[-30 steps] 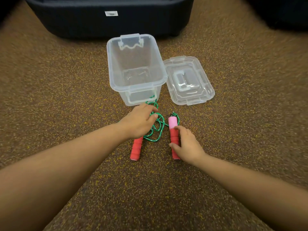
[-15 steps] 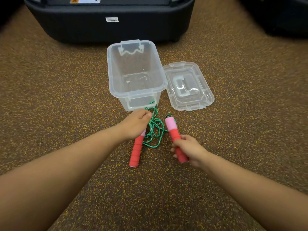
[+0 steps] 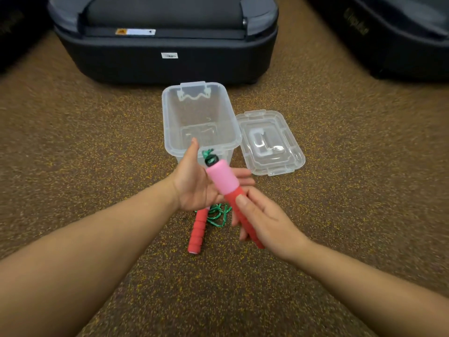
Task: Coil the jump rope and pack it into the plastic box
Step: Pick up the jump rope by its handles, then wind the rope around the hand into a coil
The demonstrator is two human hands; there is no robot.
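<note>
Across the speckled brown floor (image 3: pixel 73 142), a dark case (image 3: pixel 165 52) at the far edge. Just nearer, the clear plastic box (image 3: pixel 170 122), open and empty, long axis running away from the body; its lid (image 3: pixel 286 152) flat beside it to the right. In front of the box, lifted off the floor: one handle (image 3: pixel 228 184) of the jump rope, long axis slanting from near-right up to far-left, pink end and black cap aimed at the box. Right hand (image 3: pixel 264 222) closed around the red lower part of that handle, so nearer to it than any other. Left hand (image 3: pixel 194 183) open, palm up, fingers spread just behind the pink end, gripping nothing. Below, on the floor between the forearms, the second handle (image 3: pixel 198 229), lying near-to-far, with the green cord (image 3: pixel 217 215) loose and uncoiled at its far end. Likely next: passing the raised handle leftward into the open palm.
</note>
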